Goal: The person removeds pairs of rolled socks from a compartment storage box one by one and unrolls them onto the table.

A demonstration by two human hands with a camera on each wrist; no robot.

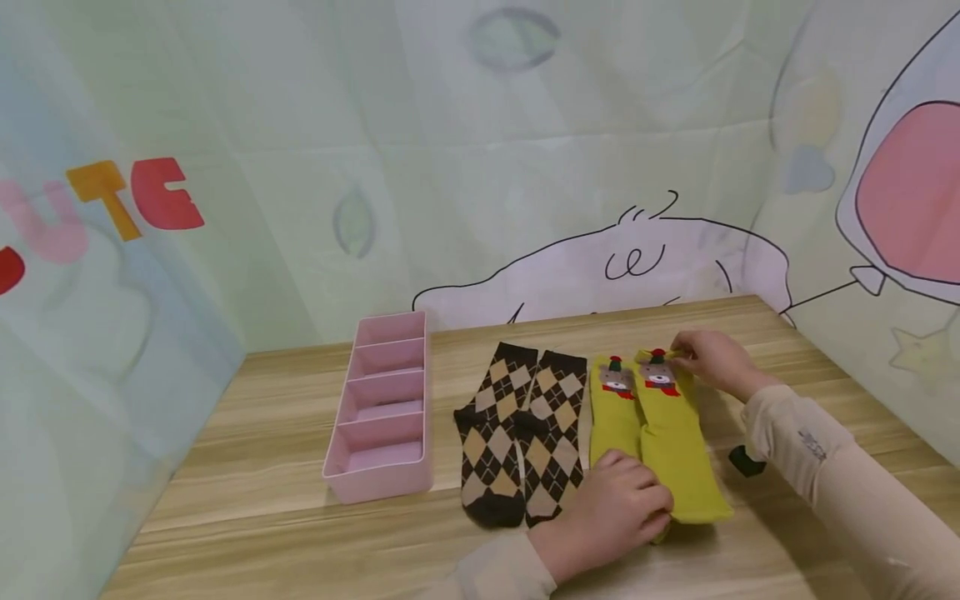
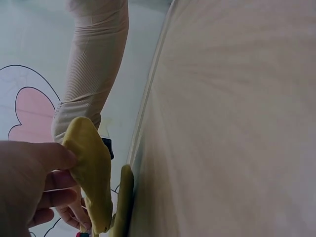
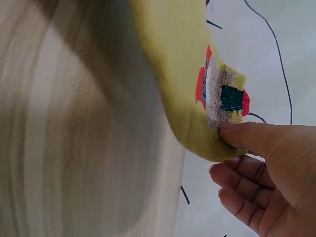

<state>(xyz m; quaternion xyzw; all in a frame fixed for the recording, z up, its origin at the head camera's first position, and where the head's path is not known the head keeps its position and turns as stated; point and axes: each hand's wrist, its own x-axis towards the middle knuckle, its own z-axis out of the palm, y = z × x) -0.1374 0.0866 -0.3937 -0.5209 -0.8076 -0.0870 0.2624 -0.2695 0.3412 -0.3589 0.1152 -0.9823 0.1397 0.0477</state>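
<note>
Two mustard-yellow socks with bear faces lie side by side, lengthwise away from me. My right hand (image 1: 716, 362) pinches the far end of the right yellow sock (image 1: 675, 458), thumb beside the bear patch (image 3: 217, 96) in the right wrist view. At the near end, my left hand (image 1: 617, 510) grips the same sock between thumb and fingers. The left wrist view shows this sock (image 2: 91, 168) raised off the table. The left yellow sock (image 1: 615, 429) lies lower, its near end hidden behind my left hand. A pair of brown argyle socks (image 1: 555, 417) lies flat just left.
A pink box (image 1: 381, 485) with several compartments stands left of the argyle socks on the wooden table (image 1: 255, 467). A printed curtain (image 1: 300, 125) hangs behind the table and along its sides. A small dark object (image 1: 746, 461) shows beneath the right sleeve.
</note>
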